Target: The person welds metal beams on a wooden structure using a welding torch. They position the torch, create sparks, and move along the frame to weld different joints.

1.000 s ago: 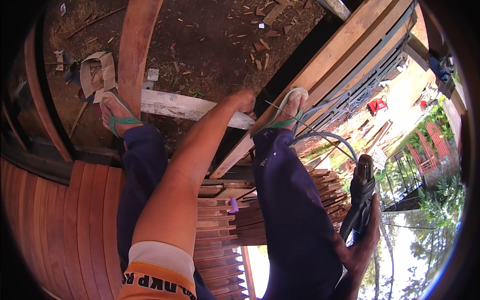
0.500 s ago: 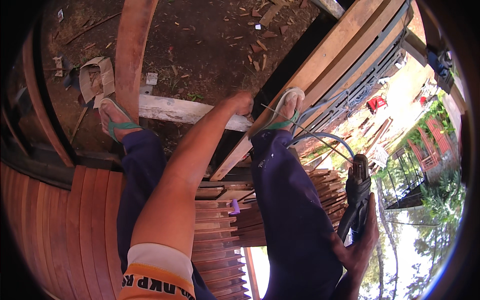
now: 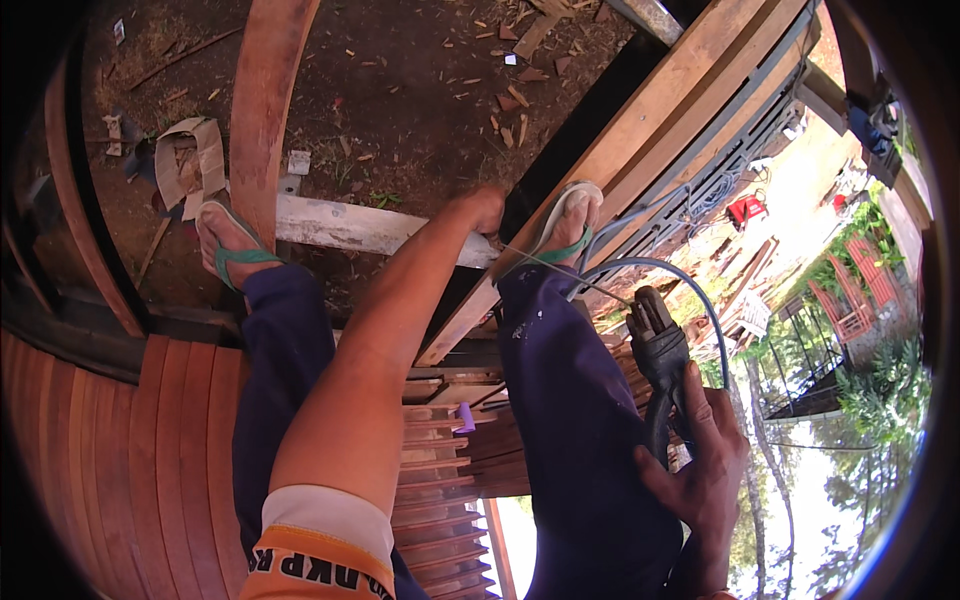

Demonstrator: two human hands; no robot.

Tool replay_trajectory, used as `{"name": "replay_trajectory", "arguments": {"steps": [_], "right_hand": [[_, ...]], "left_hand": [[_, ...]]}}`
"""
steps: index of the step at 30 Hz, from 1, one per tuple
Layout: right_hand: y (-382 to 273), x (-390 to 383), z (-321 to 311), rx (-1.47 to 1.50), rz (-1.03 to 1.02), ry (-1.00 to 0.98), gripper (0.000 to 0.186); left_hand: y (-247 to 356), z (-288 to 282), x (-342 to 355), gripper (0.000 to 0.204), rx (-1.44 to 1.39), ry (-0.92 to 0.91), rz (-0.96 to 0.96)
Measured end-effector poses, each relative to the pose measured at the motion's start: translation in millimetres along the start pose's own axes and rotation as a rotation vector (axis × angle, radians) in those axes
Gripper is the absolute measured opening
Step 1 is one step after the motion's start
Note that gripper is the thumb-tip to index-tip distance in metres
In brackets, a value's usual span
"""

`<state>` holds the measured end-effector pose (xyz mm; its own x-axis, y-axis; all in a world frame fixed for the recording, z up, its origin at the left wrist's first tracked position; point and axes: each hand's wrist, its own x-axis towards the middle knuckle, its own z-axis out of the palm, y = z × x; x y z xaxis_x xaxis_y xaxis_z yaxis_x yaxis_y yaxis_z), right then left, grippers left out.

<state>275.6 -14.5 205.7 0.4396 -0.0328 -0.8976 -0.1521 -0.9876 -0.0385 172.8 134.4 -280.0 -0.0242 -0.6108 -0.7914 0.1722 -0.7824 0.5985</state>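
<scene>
My right hand point(image 3: 714, 462) grips a black welding electrode holder point(image 3: 662, 368), its upper part wrapped in dark material. A thin welding rod point(image 3: 605, 291) sticks out of its jaws toward the upper left. The rod's far end lies close to the end of a white-painted beam point(image 3: 350, 222), just below my left hand. My left hand point(image 3: 484, 208) is closed at that beam end, against the black side of a long diagonal beam point(image 3: 640, 105). Whatever its fingers hold is hidden.
My sandalled feet stand on the frame, the left point(image 3: 232, 250) by a curved wooden beam point(image 3: 265, 110), the right point(image 3: 570, 222) on the diagonal beam. A grey cable point(image 3: 700, 285) loops beside the holder. Gaps between beams show soil with wood scraps. Reddish boards point(image 3: 150, 450) lie at lower left.
My right hand has brought the electrode holder to the left, and the rod's tip has moved down and left to the beam end below my left hand. The left hand has barely shifted.
</scene>
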Motion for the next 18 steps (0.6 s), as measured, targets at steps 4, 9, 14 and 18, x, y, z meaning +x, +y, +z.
{"name": "replay_trajectory", "arguments": {"steps": [4, 9, 14, 18], "right_hand": [[-4, 15, 7, 0.010, 0.004, -0.009, 0.102], [-12, 23, 7, -0.004, 0.037, -0.038, 0.101], [-18, 29, 5, -0.018, 0.028, -0.051, 0.100], [-19, 26, 7, -0.014, 0.048, -0.055, 0.101]], "left_hand": [[-3, 3, -5, 0.031, -0.050, 0.045, -0.011], [-4, 2, 1, 0.030, -0.058, 0.019, -0.007], [-16, 12, 9, 0.024, -0.026, 0.017, 0.013], [-15, -9, -11, 0.029, -0.115, -0.108, 0.067]]}}
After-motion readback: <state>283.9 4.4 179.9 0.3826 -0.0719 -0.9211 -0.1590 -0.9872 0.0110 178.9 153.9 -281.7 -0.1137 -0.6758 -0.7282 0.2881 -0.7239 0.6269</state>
